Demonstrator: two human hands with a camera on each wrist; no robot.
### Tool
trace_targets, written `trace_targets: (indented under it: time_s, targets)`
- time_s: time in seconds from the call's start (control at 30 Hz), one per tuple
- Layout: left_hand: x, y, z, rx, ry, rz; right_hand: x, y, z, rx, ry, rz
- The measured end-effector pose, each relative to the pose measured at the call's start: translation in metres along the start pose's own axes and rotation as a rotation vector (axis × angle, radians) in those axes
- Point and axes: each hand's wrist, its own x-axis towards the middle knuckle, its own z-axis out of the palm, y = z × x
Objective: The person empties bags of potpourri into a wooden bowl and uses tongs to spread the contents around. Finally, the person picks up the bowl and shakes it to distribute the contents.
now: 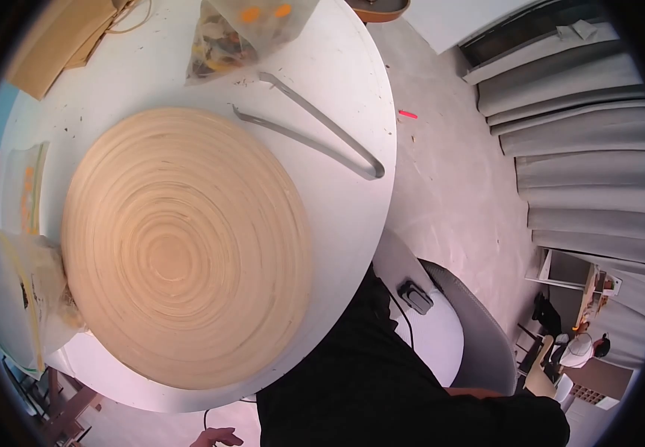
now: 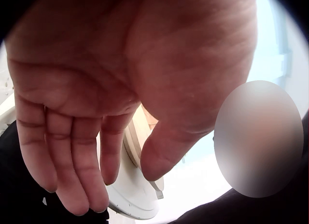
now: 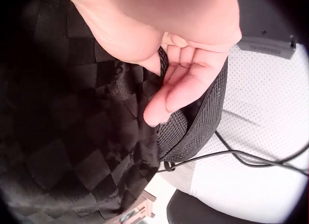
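Note:
Fingers straight and slightly spread, my left hand point(image 2: 111, 74) hangs palm toward the camera in the left wrist view, holding nothing. A hand point(image 1: 218, 437), seemingly the left, shows at the head view's bottom edge, off the table. My right hand point(image 3: 178, 55) has loosely bent fingers beside a black woven strap point(image 3: 207, 113) and dark patterned fabric point(image 3: 72, 151); no grip on either is visible. On the white table point(image 1: 345, 223) lie a round ridged wooden board point(image 1: 169, 257) and metal tongs point(image 1: 330, 127), neither touched by a hand.
A filled clear bag point(image 1: 225, 45) and a brown paper bag point(image 1: 61, 45) are at the table's far side. More clear bags point(image 1: 17, 283) stand left of the board. A grey chair point(image 1: 486, 335) is beside the table; a black cable point(image 3: 231, 151) crosses a white seat.

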Motion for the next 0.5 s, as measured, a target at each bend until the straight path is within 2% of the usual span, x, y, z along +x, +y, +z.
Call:
trace_targets:
  time_s: [0.37, 0.43, 0.5]
  targets:
    - [0.021, 0.020, 0.006, 0.020, -0.031, 0.082, 0.028, -0.011, -0.042, -0.030, -0.045, -0.031]
    - [0.018, 0.018, 0.015, -0.034, -0.048, 0.039, 0.038, -0.017, -0.054, -0.049, -0.061, -0.067]
    - [0.008, -0.005, 0.019, -0.136, -0.174, -0.135, 0.054, -0.033, -0.062, -0.061, -0.060, -0.113]
